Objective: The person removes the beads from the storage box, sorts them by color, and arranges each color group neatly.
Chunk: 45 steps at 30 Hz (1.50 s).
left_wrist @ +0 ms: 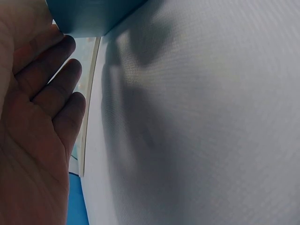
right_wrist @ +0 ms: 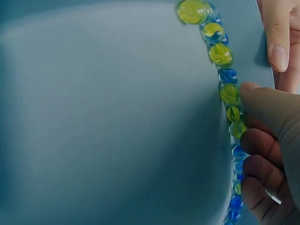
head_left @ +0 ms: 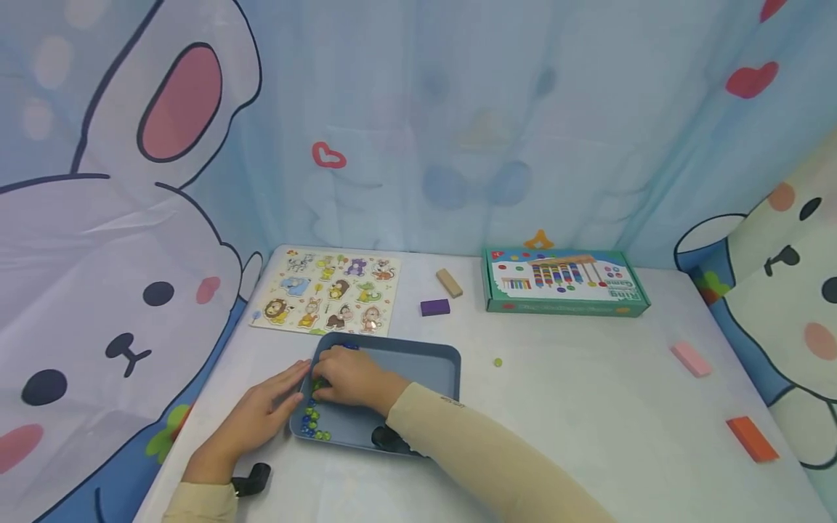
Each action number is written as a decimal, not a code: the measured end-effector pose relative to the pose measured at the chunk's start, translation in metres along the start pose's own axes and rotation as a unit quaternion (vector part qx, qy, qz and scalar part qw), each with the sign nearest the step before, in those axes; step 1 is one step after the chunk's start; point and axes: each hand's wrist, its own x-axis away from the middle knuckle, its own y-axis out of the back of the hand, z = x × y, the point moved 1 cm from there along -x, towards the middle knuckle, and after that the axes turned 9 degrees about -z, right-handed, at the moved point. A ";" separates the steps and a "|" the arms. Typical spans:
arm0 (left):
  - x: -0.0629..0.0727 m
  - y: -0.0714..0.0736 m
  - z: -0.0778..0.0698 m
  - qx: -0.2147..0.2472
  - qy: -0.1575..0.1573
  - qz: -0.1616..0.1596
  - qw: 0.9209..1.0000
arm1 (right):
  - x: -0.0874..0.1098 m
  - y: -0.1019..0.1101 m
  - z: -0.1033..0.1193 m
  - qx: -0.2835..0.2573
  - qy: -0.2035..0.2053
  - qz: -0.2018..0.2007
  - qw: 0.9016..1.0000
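Right hand (head_left: 353, 374) is down in the blue-grey tray (head_left: 405, 359) at its left wall, fingers curled, thumb tip by a yellow-green marble (right_wrist: 229, 93); can't tell if it actually pinches one, fingertips partly hidden. Left hand (head_left: 258, 414) lies just outside that wall, fingers nearly straight, gripping nothing; tips look to be touching the tray. Marbles (right_wrist: 220, 54), blue and yellow-green, run in an uneven line along the left wall; more blue ones (head_left: 351, 346) sit toward the far left corner. One loose green marble (head_left: 498, 362) is on the white surface (head_left: 556, 392), right of the tray.

Handling, my judgement: glass-looking balls should roll easily, so small, slow finger moves work best. Use the wall as backstop, one marble at a time, thumb and index only, other fingers tucked so neighbours don't get nudged. Left hand should steady the tray lightly, no tilting. Watch the black wrist device (head_left: 387, 438): it overlaps the near rim in head view and could knock it.
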 end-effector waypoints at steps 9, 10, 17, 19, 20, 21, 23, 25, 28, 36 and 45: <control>-0.005 -0.005 -0.006 -0.004 0.006 0.006 1.000 | 0.003 -0.002 -0.006 0.000 -0.001 -0.005 1.000; -0.005 -0.005 -0.006 -0.004 0.006 0.007 1.000 | 0.004 -0.004 -0.007 0.002 -0.002 -0.005 1.000; -0.006 -0.006 -0.008 -0.003 0.008 0.006 1.000 | 0.007 -0.007 -0.010 0.008 0.000 -0.006 1.000; -0.007 -0.006 -0.008 -0.005 0.007 0.005 1.000 | 0.008 -0.004 -0.011 0.002 -0.003 -0.013 1.000; -0.007 -0.005 -0.008 -0.005 0.007 0.005 1.000 | 0.009 -0.002 -0.011 -0.001 -0.006 -0.018 1.000; -0.007 -0.005 -0.007 -0.004 0.006 0.004 1.000 | 0.010 0.000 -0.012 -0.005 -0.009 -0.023 1.000; -0.007 -0.005 -0.007 0.000 0.002 0.002 1.000 | 0.013 0.006 -0.012 -0.015 -0.017 -0.034 0.999; -0.006 -0.004 -0.006 0.002 -0.004 0.000 1.000 | 0.016 0.012 -0.013 -0.018 -0.024 -0.049 0.998; -0.006 -0.003 -0.004 0.002 -0.004 0.000 1.000 | 0.022 0.022 -0.015 -0.017 -0.037 -0.071 0.997; -0.004 -0.002 -0.005 -0.013 0.016 0.004 1.000 | 0.041 0.050 -0.026 -0.017 -0.069 -0.106 0.992; 0.001 -0.001 -0.004 -0.027 0.039 0.015 0.999 | 0.064 0.066 -0.041 -0.027 -0.084 -0.146 0.985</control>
